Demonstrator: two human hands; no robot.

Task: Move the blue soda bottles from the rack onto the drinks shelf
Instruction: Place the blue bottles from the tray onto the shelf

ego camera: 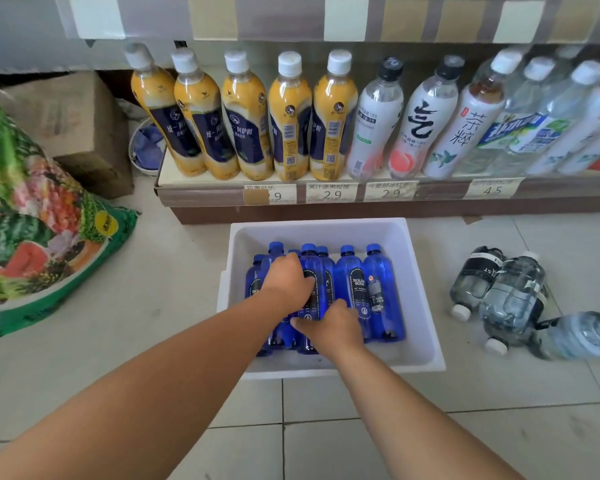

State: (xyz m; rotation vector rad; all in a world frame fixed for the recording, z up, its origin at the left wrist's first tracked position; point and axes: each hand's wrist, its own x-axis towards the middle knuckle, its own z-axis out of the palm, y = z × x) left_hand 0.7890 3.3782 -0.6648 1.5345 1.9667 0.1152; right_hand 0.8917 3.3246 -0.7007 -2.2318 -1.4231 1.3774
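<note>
Both hands reach into the white foam box (pixel 420 296), which holds upright blue soda bottles (pixel 381 292). The left hand (pixel 286 280) and right hand (pixel 329 325) each curl around one middle bottle (pixel 310 271).

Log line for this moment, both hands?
left hand: on blue bottle | right hand: at its base | white box: bottles inside | shelf: no blue
</note>
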